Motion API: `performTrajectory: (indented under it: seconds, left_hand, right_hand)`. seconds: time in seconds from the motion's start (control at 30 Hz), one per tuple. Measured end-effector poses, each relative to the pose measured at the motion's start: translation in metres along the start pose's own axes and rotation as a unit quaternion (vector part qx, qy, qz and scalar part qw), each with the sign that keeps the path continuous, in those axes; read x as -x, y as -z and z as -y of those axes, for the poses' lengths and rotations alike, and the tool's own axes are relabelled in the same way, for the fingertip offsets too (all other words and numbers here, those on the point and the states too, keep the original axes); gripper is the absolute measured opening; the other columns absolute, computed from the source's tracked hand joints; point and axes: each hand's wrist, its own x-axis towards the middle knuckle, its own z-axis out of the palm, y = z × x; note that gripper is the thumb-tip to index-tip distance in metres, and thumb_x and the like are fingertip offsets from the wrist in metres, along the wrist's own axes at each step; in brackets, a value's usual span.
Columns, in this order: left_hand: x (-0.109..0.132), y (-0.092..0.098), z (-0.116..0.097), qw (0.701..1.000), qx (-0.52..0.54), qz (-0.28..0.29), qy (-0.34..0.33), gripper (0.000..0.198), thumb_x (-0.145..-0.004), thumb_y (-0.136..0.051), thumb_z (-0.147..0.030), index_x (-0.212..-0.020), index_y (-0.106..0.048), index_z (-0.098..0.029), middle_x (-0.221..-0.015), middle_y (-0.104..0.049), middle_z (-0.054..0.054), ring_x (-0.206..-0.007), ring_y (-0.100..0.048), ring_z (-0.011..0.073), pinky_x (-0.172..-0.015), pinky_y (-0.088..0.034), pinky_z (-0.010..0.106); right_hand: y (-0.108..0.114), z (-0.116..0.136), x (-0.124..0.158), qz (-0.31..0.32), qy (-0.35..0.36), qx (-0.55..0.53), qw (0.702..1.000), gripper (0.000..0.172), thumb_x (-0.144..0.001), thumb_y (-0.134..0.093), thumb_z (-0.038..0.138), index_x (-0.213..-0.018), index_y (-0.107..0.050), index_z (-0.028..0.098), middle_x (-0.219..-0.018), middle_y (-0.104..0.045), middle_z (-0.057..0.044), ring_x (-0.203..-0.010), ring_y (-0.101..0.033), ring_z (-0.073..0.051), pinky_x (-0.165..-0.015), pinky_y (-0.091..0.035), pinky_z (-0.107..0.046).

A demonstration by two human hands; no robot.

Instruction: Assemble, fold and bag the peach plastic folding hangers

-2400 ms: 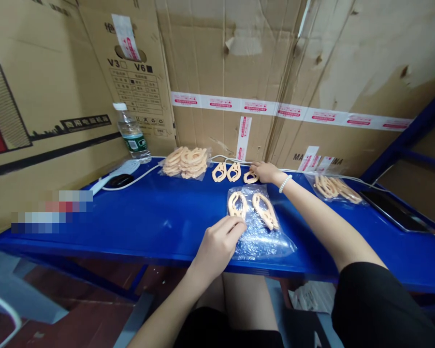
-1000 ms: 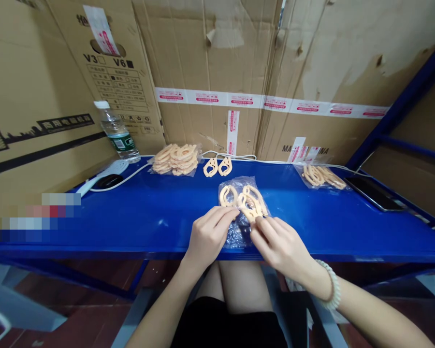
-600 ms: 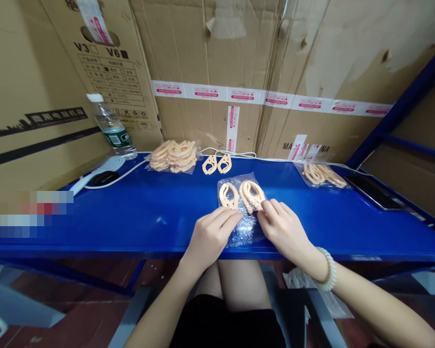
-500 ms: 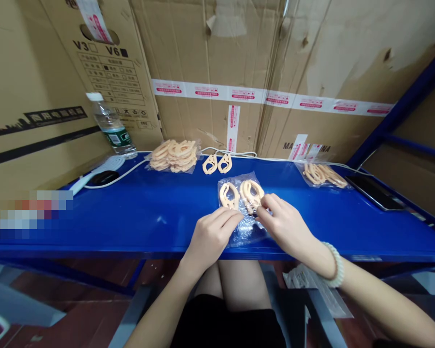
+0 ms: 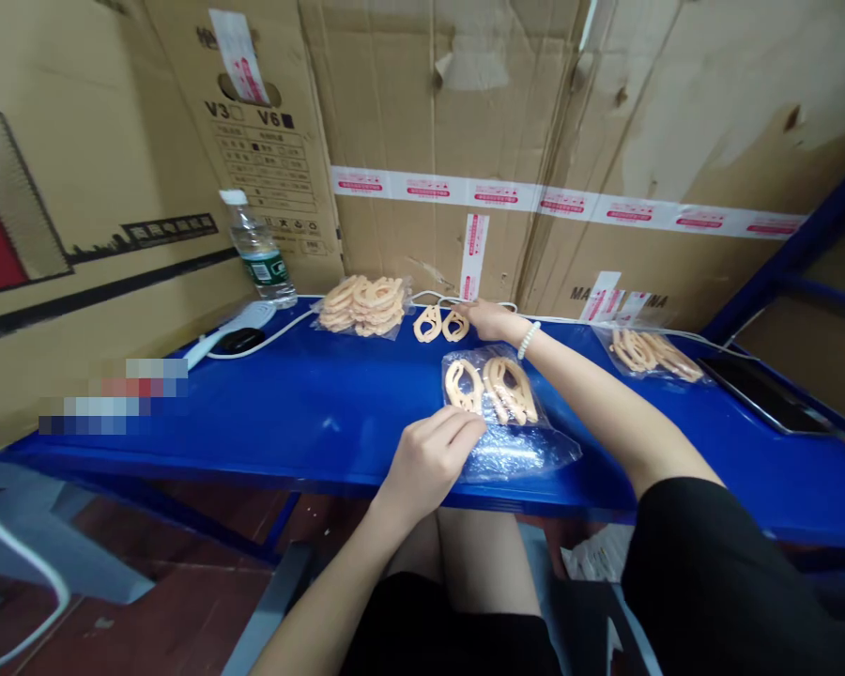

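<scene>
On the blue table (image 5: 288, 404) lies a clear plastic bag (image 5: 521, 449) with peach plastic clips (image 5: 494, 389) inside. My left hand (image 5: 433, 458) is closed, pinching the bag's near left edge. My right hand (image 5: 487, 319), with a bead bracelet on the wrist, is stretched to the back of the table. Its fingers are drawn together on the right one (image 5: 455, 326) of two loose peach clips; the other clip (image 5: 427, 324) lies just left of it.
A bagged pile of clips (image 5: 362, 305) sits at the back left, with a water bottle (image 5: 259, 252) and a white power strip (image 5: 229, 330) beyond it. Another bag of clips (image 5: 652, 355) and a dark flat device (image 5: 767, 394) lie at the right. Cardboard boxes (image 5: 465, 141) wall the back.
My right hand has left the bag and reached to the two loose clips at the back. A third clip is now in the bag. My left hand stays on the bag's edge.
</scene>
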Motion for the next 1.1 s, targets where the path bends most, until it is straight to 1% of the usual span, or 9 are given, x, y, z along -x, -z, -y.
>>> performTrajectory:
  seconds: [0.1,0.23,0.43,0.57,0.77,0.87,0.97,1.03,1.1]
  left_hand:
    - [-0.002,0.000,0.000,1.000,-0.003,-0.003,0.005,0.020,-0.099,-0.048,-0.005,-0.101,-0.066,-0.013,-0.093,-0.076,0.008,-0.090,-0.072,0.0201,-0.078,-0.061,0.030]
    - [-0.001,-0.002,0.002,1.000,-0.008,-0.010,0.019,0.023,-0.098,-0.046,-0.003,-0.106,-0.066,-0.013,-0.092,-0.076,0.008,-0.088,-0.072,0.0197,-0.075,-0.060,0.030]
    - [0.003,-0.004,0.005,1.000,0.002,0.011,0.024,0.027,-0.097,-0.050,-0.003,-0.114,-0.066,-0.013,-0.099,-0.076,0.008,-0.092,-0.071,0.0205,-0.080,-0.060,0.032]
    - [0.002,-0.005,0.006,1.000,0.003,0.002,0.027,0.023,-0.097,-0.052,-0.005,-0.110,-0.068,-0.015,-0.097,-0.076,0.008,-0.090,-0.071,0.0205,-0.079,-0.059,0.032]
    - [-0.001,-0.007,0.005,1.000,0.002,-0.004,0.031,0.018,-0.098,-0.054,-0.008,-0.102,-0.070,-0.016,-0.093,-0.076,0.006,-0.087,-0.070,0.0192,-0.078,-0.058,0.031]
    - [-0.001,-0.007,0.005,0.999,0.011,-0.003,0.036,0.018,-0.098,-0.054,-0.009,-0.099,-0.070,-0.016,-0.091,-0.076,0.006,-0.087,-0.069,0.0188,-0.078,-0.058,0.031]
    - [-0.002,-0.006,0.005,0.999,0.024,-0.006,0.047,0.018,-0.099,-0.053,-0.011,-0.099,-0.070,-0.017,-0.092,-0.076,0.006,-0.089,-0.070,0.0188,-0.080,-0.058,0.032]
    - [-0.003,-0.006,0.006,0.997,0.045,-0.015,0.065,0.016,-0.099,-0.055,-0.013,-0.097,-0.071,-0.018,-0.090,-0.076,0.006,-0.088,-0.070,0.0187,-0.080,-0.058,0.032]
    - [-0.004,-0.008,0.006,0.992,0.080,-0.036,0.092,0.014,-0.098,-0.058,-0.014,-0.094,-0.071,-0.018,-0.089,-0.076,0.005,-0.085,-0.071,0.0179,-0.077,-0.058,0.030]
  right_hand:
    - [-0.010,-0.005,-0.021,0.019,0.001,0.013,1.000,0.064,-0.083,-0.054,-0.006,-0.145,-0.049,0.010,-0.143,-0.058,-0.021,-0.121,-0.059,-0.029,-0.097,-0.047,-0.037]
    - [-0.016,-0.017,-0.021,0.034,-0.005,0.021,0.999,0.050,-0.084,-0.058,-0.004,-0.133,-0.059,0.007,-0.137,-0.061,-0.023,-0.119,-0.060,-0.028,-0.096,-0.045,-0.033]
    - [-0.009,-0.039,0.020,0.070,-0.037,0.016,0.997,0.044,-0.081,-0.065,0.001,-0.124,-0.065,0.007,-0.113,-0.073,-0.019,-0.098,-0.068,-0.026,-0.080,-0.046,-0.029]
    - [0.005,-0.045,0.057,0.039,-0.051,0.003,0.998,0.029,-0.092,-0.053,0.005,-0.115,-0.070,0.007,-0.110,-0.074,-0.019,-0.097,-0.068,-0.024,-0.083,-0.045,-0.029]
    - [0.028,-0.037,0.116,-0.068,-0.074,-0.023,0.995,0.033,-0.102,-0.042,0.016,-0.115,-0.070,0.005,-0.111,-0.075,-0.020,-0.101,-0.070,-0.026,-0.088,-0.048,-0.031]
    - [0.036,-0.021,0.152,-0.215,-0.071,-0.094,0.969,0.026,-0.101,-0.048,0.021,-0.112,-0.070,0.011,-0.105,-0.077,-0.014,-0.096,-0.072,-0.024,-0.086,-0.053,-0.034]
    - [0.042,0.011,0.193,-0.369,-0.080,-0.165,0.911,0.016,-0.097,-0.061,0.030,-0.104,-0.068,0.017,-0.093,-0.076,-0.007,-0.082,-0.071,-0.021,-0.077,-0.058,-0.034]
    - [0.046,0.041,0.222,-0.426,-0.084,-0.193,0.880,0.014,-0.094,-0.068,0.031,-0.101,-0.067,0.019,-0.090,-0.074,-0.005,-0.079,-0.071,-0.019,-0.074,-0.060,-0.033]
    - [0.049,0.076,0.248,-0.454,-0.078,-0.168,0.872,0.010,-0.092,-0.072,0.027,-0.098,-0.068,0.020,-0.086,-0.073,-0.004,-0.074,-0.070,-0.018,-0.069,-0.059,-0.031]
